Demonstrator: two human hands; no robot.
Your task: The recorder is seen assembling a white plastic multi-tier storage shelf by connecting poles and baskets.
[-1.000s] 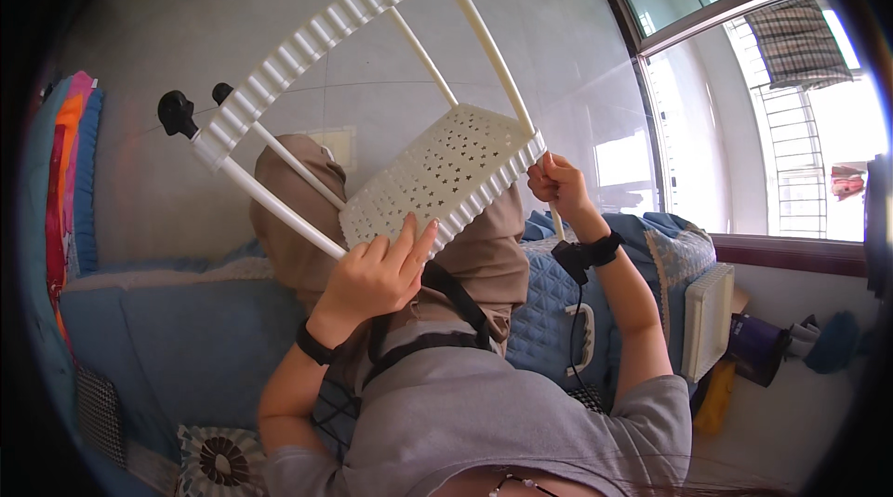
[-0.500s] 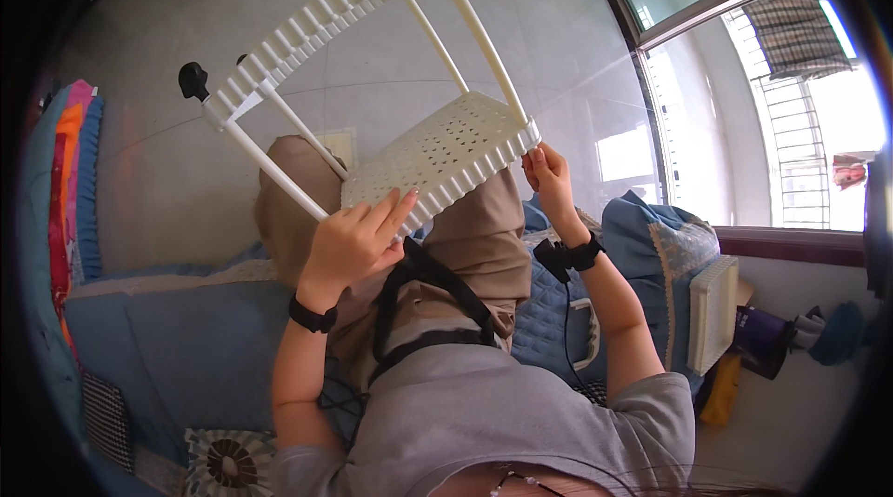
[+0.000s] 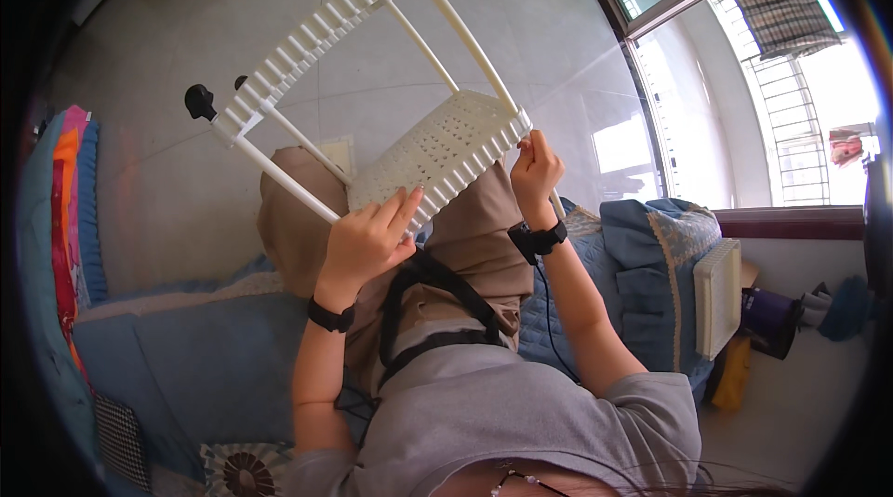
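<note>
I hold a white plastic rack [image 3: 372, 97] tilted above my lap, over the grey tiled floor [image 3: 186, 60], its black caster wheels [image 3: 198, 102] pointing left. My left hand [image 3: 367, 241] lies against the lower edge of its perforated shelf [image 3: 437, 148], fingers spread, seemingly propping it. My right hand [image 3: 535, 167] pinches the shelf's right corner by the post.

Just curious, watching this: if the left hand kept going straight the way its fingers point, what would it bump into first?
The left hand already rests against the white perforated shelf of the plastic rack; its fingers point up along that panel, so the shelf comes first, though depth is hard to judge.
</note>
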